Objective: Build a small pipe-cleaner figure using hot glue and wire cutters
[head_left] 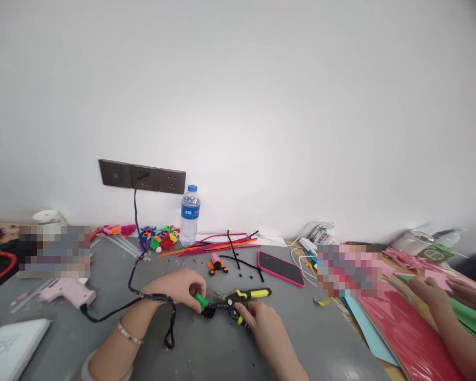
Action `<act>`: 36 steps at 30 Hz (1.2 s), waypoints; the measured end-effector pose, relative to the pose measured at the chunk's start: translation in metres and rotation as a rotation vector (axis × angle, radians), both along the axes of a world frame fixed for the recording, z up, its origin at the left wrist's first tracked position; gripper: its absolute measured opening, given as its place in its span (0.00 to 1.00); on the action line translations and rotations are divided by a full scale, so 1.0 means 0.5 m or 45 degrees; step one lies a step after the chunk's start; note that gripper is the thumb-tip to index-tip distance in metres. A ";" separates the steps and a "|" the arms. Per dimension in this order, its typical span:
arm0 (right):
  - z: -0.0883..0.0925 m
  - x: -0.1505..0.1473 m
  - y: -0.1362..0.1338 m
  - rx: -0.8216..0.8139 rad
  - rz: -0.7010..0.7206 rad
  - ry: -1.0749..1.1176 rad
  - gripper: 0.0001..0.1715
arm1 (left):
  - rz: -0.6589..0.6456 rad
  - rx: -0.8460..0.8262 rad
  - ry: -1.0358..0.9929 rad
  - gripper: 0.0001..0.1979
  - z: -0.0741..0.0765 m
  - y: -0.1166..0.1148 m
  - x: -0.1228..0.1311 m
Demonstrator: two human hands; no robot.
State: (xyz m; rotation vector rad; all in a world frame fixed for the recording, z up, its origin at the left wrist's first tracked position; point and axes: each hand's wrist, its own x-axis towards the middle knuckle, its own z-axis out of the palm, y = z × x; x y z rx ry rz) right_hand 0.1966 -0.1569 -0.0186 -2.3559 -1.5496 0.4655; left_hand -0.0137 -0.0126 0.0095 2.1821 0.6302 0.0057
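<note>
My left hand (180, 290) pinches a small green fuzzy pipe-cleaner piece (200, 300) with a black part (209, 312) at its lower end. My right hand (266, 327) is wrapped round wire strippers (230, 304) with black and yellow handles. Their dark jaws point left and meet the piece near its black part; whether they bite on it is too small to tell. Just beyond my hands lies a small figure (217, 264) in pink, orange and black. A black cord (154, 297) passes over my left wrist from a pink glue gun (69, 293).
Behind stand a water bottle (190, 216) and colourful fuzzy figures (158, 239), with loose pipe cleaners (210, 245) alongside. A pink-edged phone (281, 268) lies to the right. A white box (14, 346) sits front left. Another person's hands (432, 291) hold pink paper at far right.
</note>
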 end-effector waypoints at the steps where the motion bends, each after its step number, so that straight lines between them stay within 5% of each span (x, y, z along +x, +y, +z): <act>1: -0.002 0.001 0.000 0.013 -0.003 0.007 0.26 | -0.008 -0.014 -0.022 0.14 -0.003 0.003 0.000; 15: -0.007 0.015 0.004 0.101 -0.046 0.200 0.26 | -0.002 0.024 -0.335 0.10 0.028 -0.001 -0.002; 31: -0.007 0.019 0.010 0.228 -0.103 0.400 0.27 | -0.022 -0.101 -0.179 0.13 0.017 0.004 -0.001; 36: -0.005 0.039 -0.008 0.264 -0.093 0.453 0.24 | 0.144 -0.058 -0.236 0.12 0.022 0.004 -0.004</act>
